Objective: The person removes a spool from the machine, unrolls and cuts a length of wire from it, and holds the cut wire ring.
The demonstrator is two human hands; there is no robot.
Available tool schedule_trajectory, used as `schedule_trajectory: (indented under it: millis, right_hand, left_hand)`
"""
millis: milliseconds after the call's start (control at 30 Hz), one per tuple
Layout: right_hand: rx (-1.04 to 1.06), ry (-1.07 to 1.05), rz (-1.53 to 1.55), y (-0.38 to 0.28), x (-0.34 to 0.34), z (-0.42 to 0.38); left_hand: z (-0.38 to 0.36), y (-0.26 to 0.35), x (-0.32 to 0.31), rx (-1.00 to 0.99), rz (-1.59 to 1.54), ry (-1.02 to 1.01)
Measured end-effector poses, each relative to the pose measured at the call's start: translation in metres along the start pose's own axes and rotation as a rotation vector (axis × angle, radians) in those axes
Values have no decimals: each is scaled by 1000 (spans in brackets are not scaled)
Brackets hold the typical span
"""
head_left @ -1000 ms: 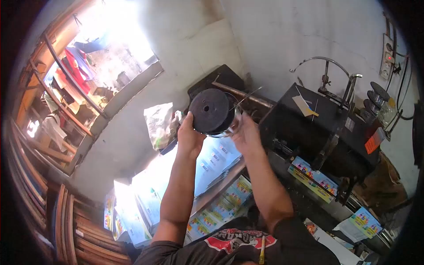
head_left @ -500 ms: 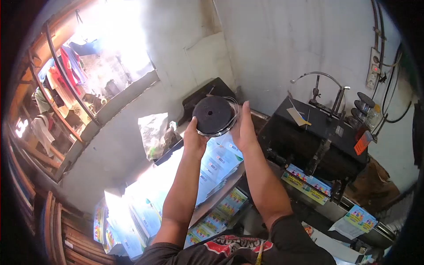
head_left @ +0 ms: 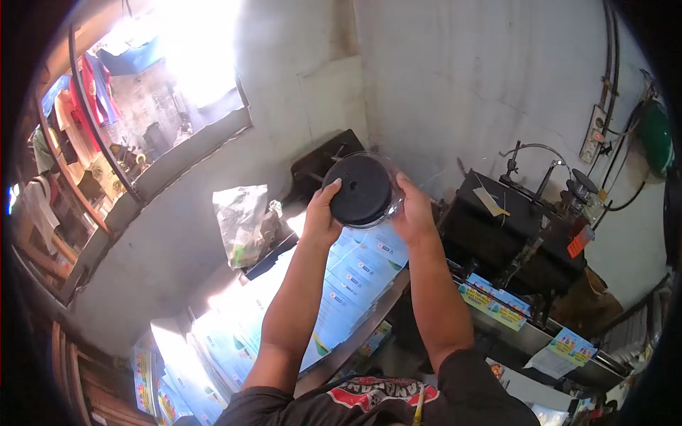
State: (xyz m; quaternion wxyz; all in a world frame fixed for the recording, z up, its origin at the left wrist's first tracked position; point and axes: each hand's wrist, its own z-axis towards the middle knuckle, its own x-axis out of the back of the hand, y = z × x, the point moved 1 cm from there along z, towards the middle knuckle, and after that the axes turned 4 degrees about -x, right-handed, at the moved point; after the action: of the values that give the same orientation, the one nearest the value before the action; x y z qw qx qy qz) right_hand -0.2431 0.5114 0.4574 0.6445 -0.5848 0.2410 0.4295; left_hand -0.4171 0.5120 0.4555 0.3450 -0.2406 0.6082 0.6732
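Between my hands, above the stacks of printed sheets, is a black round spool (head_left: 357, 190) with a small hole in the middle. Clear or silvery loops, wire or plastic film, stick out around its edge. My left hand (head_left: 322, 219) grips its left side, the thumb lying on the flat face. On the opposite side, my right hand (head_left: 414, 211) has its fingers around the loose clear loops and the rim. The fingertips beneath the spool are hidden. Blue printed sheets (head_left: 359, 273) lie in stacks just below.
A black machine (head_left: 515, 231) with a curved metal arm stands at right, smaller spools (head_left: 581, 190) beside it. Printed cards (head_left: 494, 302) sit along its front. A whitish plastic bag (head_left: 241, 220) leans at the wall. A power strip (head_left: 593, 135) hangs on the right wall.
The spool and both hands have shifted slightly right in view. Its clear loops now stand out more widely around the rim. The whole view has also moved a little.
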Motion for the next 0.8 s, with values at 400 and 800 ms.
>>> schedule_trajectory:
  millis: [400, 800]
  right_hand:
    - [19, 104, -253, 4, -11, -24]
    - [-28, 26, -191, 14, -30, -26]
  left_hand:
    - [25, 15, 8, -185, 24, 88]
    - [17, 30, -6, -260, 5, 18]
